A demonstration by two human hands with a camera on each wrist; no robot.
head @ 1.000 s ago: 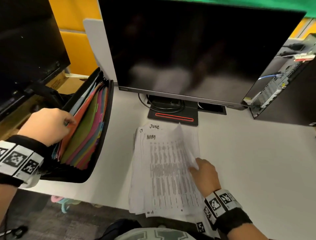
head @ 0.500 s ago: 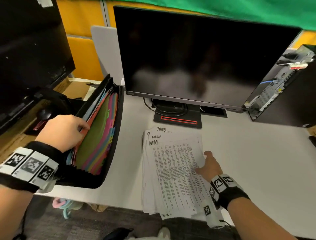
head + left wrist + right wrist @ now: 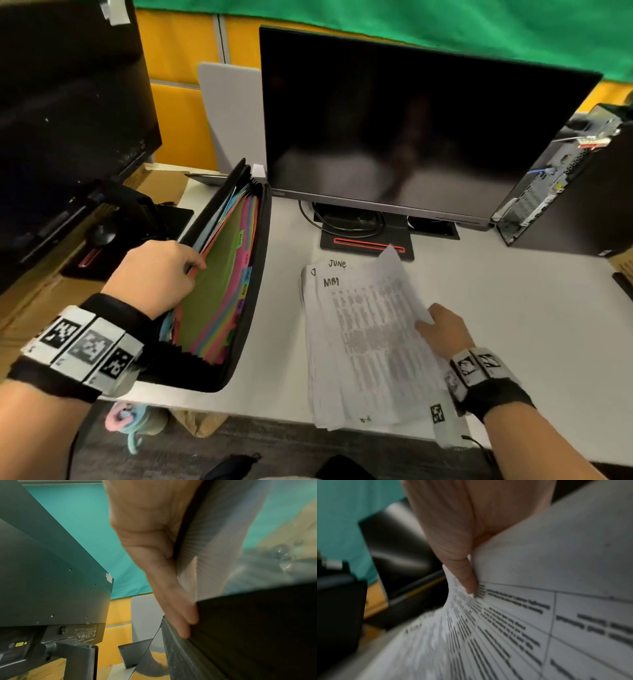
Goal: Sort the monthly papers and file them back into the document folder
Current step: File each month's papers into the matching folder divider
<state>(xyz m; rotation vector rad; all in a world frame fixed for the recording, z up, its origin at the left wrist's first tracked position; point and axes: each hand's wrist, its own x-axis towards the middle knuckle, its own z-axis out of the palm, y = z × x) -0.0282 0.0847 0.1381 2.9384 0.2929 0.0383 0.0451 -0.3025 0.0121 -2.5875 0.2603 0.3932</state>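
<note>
Since half a second before, your right hand (image 3: 445, 330) had peeled the right edge of the top sheet (image 3: 394, 274) up off the paper stack (image 3: 359, 342), where that sheet had lain flat; its far corner now curled up towards the monitor (image 3: 411, 120), nearly reaching the red strip on the stand. Your thumb and fingers pinched that edge (the right wrist view shows a fingertip (image 3: 469, 580) pressed to the printed table, though badly blurred), presumably so that one sheet came away alone and the handwritten month headings beneath stayed readable; "JUNE" and what looks like "MAY" showed at the end of the stack nearest the monitor.

The stack itself lay on the desk (image 3: 513, 325) directly in front of the monitor stand, its near end overhanging the desk edge; the document folder (image 3: 246, 291) stood open to the left of the monitor, leaning outward with its coloured dividers fanned.

Your left hand (image 3: 154, 277) gripped the folder's outer wall and front dividers, fingers curled over the top edge, thumb flat along the outside; I judge you held a pocket open ready to receive the sheet, so filing looked under way rather than finished.
</note>
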